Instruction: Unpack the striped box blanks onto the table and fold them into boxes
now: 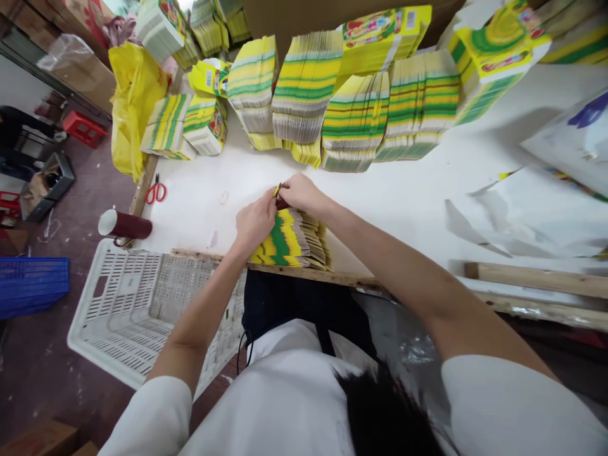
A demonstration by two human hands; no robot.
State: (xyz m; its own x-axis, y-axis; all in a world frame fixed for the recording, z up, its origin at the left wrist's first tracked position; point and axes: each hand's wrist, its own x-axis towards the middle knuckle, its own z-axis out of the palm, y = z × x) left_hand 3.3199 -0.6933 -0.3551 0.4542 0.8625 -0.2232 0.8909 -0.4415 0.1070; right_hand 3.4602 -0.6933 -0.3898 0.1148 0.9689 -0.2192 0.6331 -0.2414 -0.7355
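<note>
A stack of flattened yellow-and-green cartons point(285, 244) lies at the table's front edge, its layers fanned toward the right. Over its far end my two hands meet. My left hand point(257, 220) is closed, its fingers curled at the stack's far left corner; what they grip is hidden. Between the fingertips of my closed right hand point(303, 192) shows a small yellow piece point(278, 189), too small to name. Something dark red is partly visible just below these fingers.
Behind my hands stand several bundles of flattened cartons point(308, 82). Red-handled scissors point(156, 191) and a dark red cup point(126, 225) lie on the left. A white plastic crate point(118, 297) sits below the table edge; a white plastic bag point(574, 139) lies at right.
</note>
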